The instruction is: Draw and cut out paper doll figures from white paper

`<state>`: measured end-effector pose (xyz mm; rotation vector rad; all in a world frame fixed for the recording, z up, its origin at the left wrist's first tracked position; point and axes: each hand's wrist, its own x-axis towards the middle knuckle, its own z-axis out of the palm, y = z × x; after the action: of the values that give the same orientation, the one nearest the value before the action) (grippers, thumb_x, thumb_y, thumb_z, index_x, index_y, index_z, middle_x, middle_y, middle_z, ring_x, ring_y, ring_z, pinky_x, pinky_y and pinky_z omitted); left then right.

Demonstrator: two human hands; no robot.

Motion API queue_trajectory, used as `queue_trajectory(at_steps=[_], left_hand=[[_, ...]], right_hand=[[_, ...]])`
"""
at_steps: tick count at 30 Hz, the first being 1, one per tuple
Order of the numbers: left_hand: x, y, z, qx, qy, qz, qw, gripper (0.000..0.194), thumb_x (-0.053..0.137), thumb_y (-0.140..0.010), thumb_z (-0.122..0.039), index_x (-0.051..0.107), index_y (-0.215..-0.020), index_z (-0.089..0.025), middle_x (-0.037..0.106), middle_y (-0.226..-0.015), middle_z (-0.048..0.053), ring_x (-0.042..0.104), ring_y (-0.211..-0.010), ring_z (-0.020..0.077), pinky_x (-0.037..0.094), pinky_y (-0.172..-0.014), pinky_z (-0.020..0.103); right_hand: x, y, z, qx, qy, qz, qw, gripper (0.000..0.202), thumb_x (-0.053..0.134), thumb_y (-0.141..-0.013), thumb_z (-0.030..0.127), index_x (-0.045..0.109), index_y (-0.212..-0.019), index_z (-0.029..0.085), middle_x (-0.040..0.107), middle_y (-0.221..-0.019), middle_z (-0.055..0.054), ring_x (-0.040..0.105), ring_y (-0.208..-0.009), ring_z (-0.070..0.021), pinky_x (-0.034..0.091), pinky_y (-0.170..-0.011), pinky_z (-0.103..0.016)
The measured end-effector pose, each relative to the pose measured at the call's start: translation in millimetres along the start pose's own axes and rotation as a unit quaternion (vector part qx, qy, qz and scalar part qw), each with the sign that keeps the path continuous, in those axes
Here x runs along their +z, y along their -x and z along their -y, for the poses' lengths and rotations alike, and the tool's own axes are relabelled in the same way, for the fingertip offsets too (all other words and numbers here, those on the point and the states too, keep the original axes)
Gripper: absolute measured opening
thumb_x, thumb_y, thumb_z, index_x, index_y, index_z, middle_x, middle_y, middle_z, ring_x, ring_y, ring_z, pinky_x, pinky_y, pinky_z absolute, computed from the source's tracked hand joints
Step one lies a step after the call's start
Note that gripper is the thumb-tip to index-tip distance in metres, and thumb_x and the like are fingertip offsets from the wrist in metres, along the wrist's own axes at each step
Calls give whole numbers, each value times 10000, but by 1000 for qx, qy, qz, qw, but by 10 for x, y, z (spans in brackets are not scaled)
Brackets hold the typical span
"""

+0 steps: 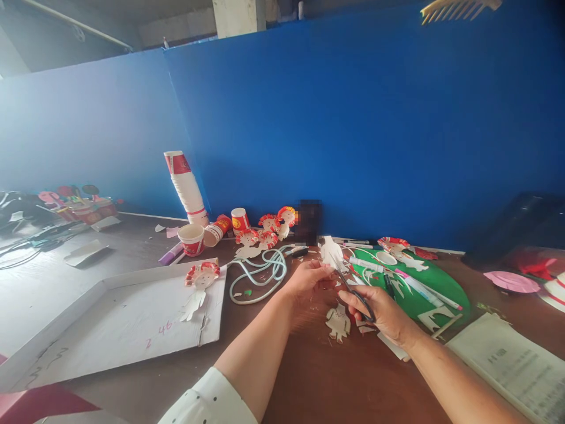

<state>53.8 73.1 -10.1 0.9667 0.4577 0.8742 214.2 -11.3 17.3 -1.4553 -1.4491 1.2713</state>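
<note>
My left hand (311, 278) pinches a white paper cutout (332, 253) by its lower edge, holding it up above the table. Black-handled scissors (362, 303) are gripped in my right hand (379, 311), their blades pointing up and left to the cutout's lower part. Whether the blades are cutting into the paper I cannot tell. Just below my hands a second paper figure (338, 323) with arms and legs lies flat on the brown table (318, 383). Small paper scraps are scattered around it.
Left lies a white box lid (110, 324) bearing a red-fringed paper figure (202, 275). Behind are stacked paper cups (188, 191), more fringed figures (268, 222) and a coiled pale cable (258, 282). Right are a green disc (445, 285) with markers (417, 288) and an open book (507, 359).
</note>
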Motion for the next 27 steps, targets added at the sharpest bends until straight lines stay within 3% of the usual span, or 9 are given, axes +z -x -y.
queue_trajectory(at_steps=[8,27], left_hand=[[21,-2,-11,-1,-12,7,1000,367,775,-636,-364,658,-838,-82,631,-831,100,594,-759,149,462,-784,306],[56,16,-14,-3,1,-23,1000,333,775,-641,-340,656,-826,-90,632,-816,95,591,-736,141,464,-773,301]], right_hand=[[0,-14,-22,-8,11,0,1000,411,637,-765,524,542,-595,162,512,-536,26,444,-493,-87,313,-450,-215],[13,-28,-28,-8,9,-10,1000,437,664,-702,568,530,-567,174,492,-506,35,426,-472,-93,298,-433,-221]])
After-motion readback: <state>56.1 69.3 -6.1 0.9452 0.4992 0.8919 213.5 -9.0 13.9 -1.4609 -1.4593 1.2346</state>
